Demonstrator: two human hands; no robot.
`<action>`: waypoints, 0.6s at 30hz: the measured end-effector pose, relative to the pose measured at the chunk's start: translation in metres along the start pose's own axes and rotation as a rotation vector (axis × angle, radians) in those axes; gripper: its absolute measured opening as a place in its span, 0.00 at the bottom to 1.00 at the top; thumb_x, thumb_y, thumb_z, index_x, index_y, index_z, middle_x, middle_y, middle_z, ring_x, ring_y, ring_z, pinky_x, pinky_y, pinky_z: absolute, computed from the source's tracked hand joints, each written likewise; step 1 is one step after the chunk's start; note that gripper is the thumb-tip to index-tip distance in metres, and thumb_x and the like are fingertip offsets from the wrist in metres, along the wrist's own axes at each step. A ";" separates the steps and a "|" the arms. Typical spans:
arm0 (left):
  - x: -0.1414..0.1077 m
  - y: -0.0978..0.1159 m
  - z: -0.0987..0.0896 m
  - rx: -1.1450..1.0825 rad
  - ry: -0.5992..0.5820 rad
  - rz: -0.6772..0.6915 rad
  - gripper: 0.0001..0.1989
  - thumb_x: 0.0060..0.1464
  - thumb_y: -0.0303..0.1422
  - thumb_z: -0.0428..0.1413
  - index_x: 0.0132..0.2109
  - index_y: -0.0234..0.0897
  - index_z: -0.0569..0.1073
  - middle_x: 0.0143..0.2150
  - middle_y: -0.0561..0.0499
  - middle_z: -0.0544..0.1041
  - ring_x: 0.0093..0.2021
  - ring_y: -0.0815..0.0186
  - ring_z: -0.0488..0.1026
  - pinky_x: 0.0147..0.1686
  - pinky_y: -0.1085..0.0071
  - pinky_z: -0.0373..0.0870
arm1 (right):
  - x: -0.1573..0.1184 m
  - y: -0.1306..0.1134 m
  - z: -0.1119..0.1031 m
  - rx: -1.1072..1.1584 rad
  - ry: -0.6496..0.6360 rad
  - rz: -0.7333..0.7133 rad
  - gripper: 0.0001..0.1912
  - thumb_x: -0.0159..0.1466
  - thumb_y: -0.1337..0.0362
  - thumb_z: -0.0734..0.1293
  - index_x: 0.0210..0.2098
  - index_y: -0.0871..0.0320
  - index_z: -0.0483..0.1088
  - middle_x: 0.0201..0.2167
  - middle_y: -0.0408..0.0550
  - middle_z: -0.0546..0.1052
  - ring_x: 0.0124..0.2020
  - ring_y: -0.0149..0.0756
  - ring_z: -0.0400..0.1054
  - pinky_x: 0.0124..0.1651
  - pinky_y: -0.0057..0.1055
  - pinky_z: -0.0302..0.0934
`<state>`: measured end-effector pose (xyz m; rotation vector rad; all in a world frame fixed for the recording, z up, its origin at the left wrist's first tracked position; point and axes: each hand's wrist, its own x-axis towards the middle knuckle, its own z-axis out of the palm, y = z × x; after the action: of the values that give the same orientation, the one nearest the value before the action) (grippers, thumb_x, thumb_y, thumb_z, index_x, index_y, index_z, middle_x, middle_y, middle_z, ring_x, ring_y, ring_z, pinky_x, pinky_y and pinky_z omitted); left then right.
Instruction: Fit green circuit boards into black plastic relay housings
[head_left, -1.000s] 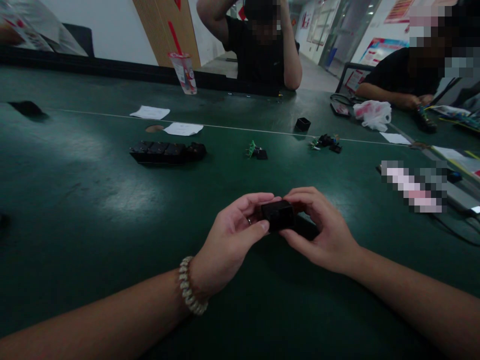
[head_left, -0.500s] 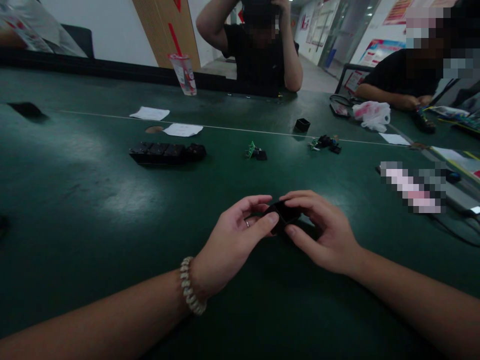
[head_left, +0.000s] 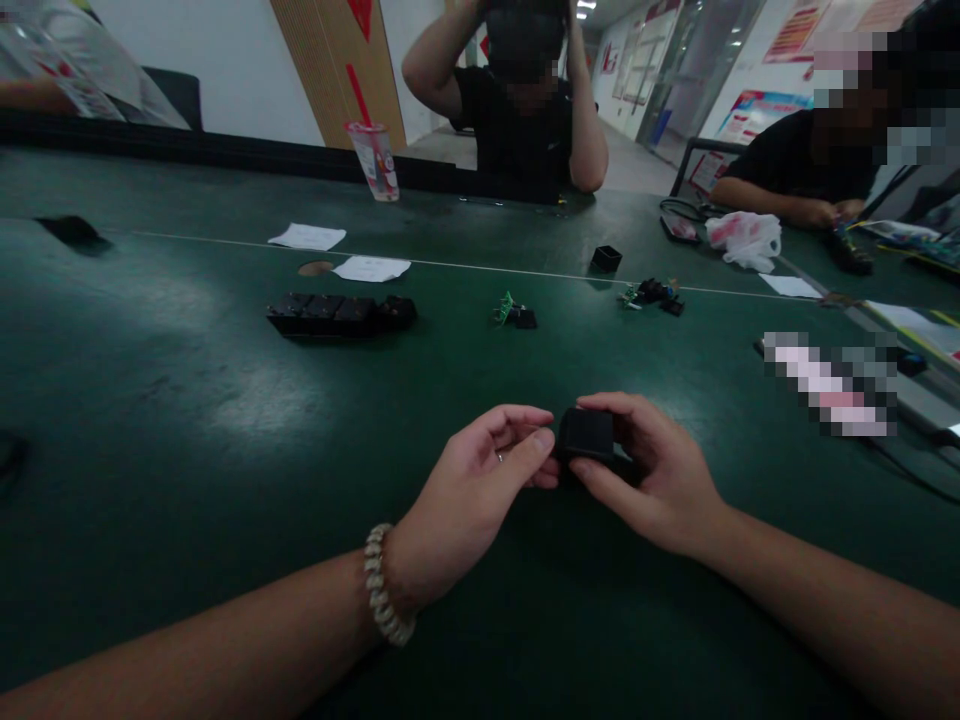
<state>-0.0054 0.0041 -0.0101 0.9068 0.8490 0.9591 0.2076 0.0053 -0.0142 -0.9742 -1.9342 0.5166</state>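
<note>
A small black plastic box (head_left: 588, 434) is pinched between the thumb and fingers of my right hand (head_left: 660, 470), with a flat, closed face turned up at me. Just left of it, my left hand (head_left: 487, 490) has loosely curled fingers, the index and thumb tips a little apart. Nothing shows between them, and the fingertips are very close to the box's left side; I cannot tell whether they touch it. Farther back lie a small green circuit board (head_left: 507, 309) with a black piece beside it and a row of black box-like units (head_left: 330, 315).
An open black box shell (head_left: 606, 259) and a cluster of small electronic parts (head_left: 652, 294) lie at the back right. Papers (head_left: 372, 269) and a cup with a straw (head_left: 375, 160) are farther off. Two people sit across the green table (head_left: 225, 600); a cable (head_left: 915, 478) runs at right.
The black box has been turned over: its hollow side faced up before, now a closed face does. My left fingers, then on the box, have come away to its left side.
</note>
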 end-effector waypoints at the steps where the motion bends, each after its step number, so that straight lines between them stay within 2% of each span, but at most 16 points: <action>1: 0.000 0.000 0.000 -0.004 0.001 0.000 0.11 0.62 0.37 0.67 0.49 0.38 0.81 0.46 0.46 0.82 0.42 0.61 0.79 0.46 0.61 0.77 | 0.000 0.000 0.000 0.010 0.004 0.016 0.20 0.66 0.66 0.74 0.56 0.54 0.71 0.44 0.50 0.82 0.40 0.39 0.81 0.40 0.35 0.79; 8: 0.000 0.001 0.002 -0.088 -0.003 -0.007 0.10 0.63 0.38 0.66 0.47 0.37 0.82 0.42 0.48 0.81 0.41 0.62 0.79 0.44 0.63 0.76 | -0.004 0.003 0.001 0.029 0.018 0.095 0.17 0.69 0.64 0.72 0.55 0.53 0.70 0.39 0.47 0.83 0.33 0.37 0.82 0.31 0.29 0.76; 18: -0.001 0.002 0.003 -0.096 -0.018 -0.028 0.10 0.64 0.38 0.65 0.47 0.37 0.82 0.44 0.45 0.82 0.42 0.59 0.81 0.44 0.62 0.79 | -0.004 0.003 0.000 0.045 0.018 0.045 0.18 0.69 0.64 0.73 0.57 0.53 0.70 0.40 0.47 0.84 0.35 0.37 0.82 0.34 0.30 0.78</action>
<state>-0.0035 0.0029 -0.0067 0.8180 0.7919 0.9581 0.2100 0.0038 -0.0181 -0.9925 -1.8799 0.5728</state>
